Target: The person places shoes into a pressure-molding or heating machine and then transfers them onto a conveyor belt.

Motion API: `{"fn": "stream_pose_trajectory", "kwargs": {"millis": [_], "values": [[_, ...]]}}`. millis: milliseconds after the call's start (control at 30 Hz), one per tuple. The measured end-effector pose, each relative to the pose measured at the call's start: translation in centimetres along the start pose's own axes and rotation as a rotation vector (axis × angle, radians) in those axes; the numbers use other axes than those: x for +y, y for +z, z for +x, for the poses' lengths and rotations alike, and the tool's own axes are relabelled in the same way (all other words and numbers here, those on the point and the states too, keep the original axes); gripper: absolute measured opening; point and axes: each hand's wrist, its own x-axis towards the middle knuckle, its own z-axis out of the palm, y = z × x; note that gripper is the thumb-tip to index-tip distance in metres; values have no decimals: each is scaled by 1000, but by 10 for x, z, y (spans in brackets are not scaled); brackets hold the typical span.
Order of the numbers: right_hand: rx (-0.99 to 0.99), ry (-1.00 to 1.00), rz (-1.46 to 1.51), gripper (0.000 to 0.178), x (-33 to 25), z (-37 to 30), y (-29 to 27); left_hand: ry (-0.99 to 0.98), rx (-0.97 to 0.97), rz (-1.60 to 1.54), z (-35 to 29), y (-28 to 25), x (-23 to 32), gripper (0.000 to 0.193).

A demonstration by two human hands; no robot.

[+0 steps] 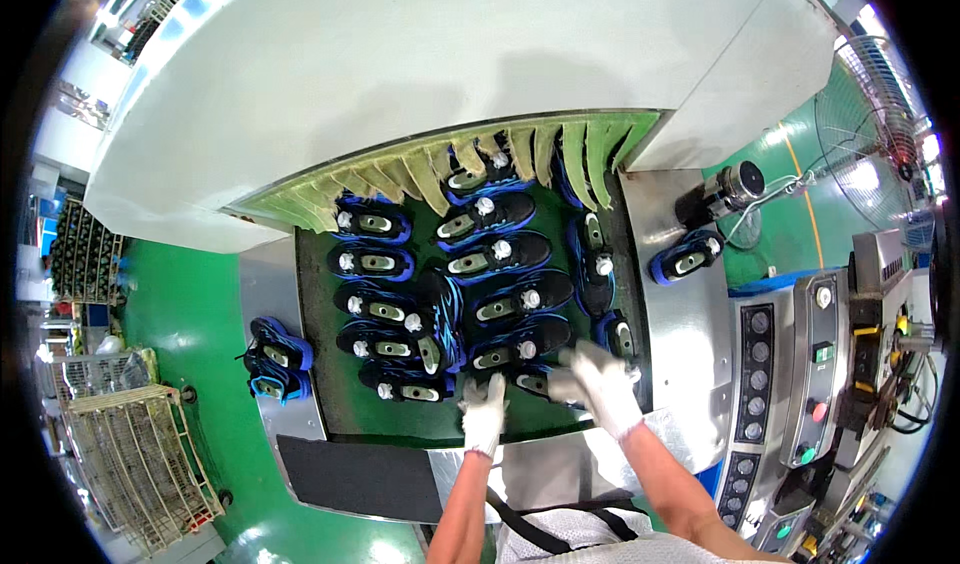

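Reaches forward with the bare left forearm (464, 504) nearly straight ahead and the bare right forearm (675, 484) slanted inward. Extends the white-fabric-gloved left hand (484, 414) and, slightly farther forward, the blurred, white-fabric-gloved right hand (606, 388), leaving each grip's closure unclear.

hands (484, 416): white gloves (606, 396) | forearms (676, 479): bare | top (620, 552): white, textured | straps (528, 531): black

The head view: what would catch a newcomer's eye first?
Rows of black-and-blue shoes fill the belt in the middle. Above, a green strip curtain hangs from a big white machine. Below, white gloves cover the left hand and right hand, by the nearest shoes.
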Motion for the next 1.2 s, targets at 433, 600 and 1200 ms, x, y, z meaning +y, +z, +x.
{"fn": "stream_pose_trajectory", "kwargs": {"millis": [433, 600, 1200], "values": [[-84, 328, -113, 46, -32, 138, 23, -141, 175, 51, 51, 45, 57, 73], [107, 438, 343, 47, -29, 163, 46, -181, 172, -710, 49, 58, 67, 45], [64, -478, -359, 41, -213, 386, 124, 141, -230, -1542, 345, 152, 312, 37]]}}
